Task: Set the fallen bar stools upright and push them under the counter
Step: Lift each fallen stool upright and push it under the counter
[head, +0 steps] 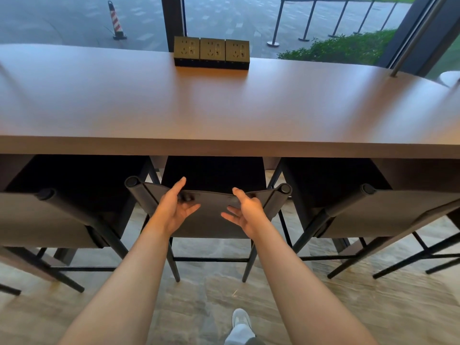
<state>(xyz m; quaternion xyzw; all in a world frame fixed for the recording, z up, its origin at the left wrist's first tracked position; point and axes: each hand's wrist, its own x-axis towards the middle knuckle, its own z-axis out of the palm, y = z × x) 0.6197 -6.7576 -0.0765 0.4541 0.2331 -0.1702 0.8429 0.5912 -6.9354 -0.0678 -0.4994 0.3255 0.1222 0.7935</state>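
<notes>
Three bar stools stand upright at the long brown counter point(224, 108). The middle stool point(211, 220) has a dark seat tucked under the counter edge and a grey backrest facing me. My left hand point(175, 207) is at the top of that backrest with straight fingers, thumb over the rim. My right hand point(245, 210) mirrors it on the right half, fingers spread against the back. The left stool point(57, 220) and the right stool point(388, 215) flank it, seats partly under the counter.
A black block of three power sockets point(211, 52) sits at the counter's back edge by the window. A metal pole point(408, 46) rises at the far right. My white shoe point(240, 319) is on the stone floor behind the middle stool.
</notes>
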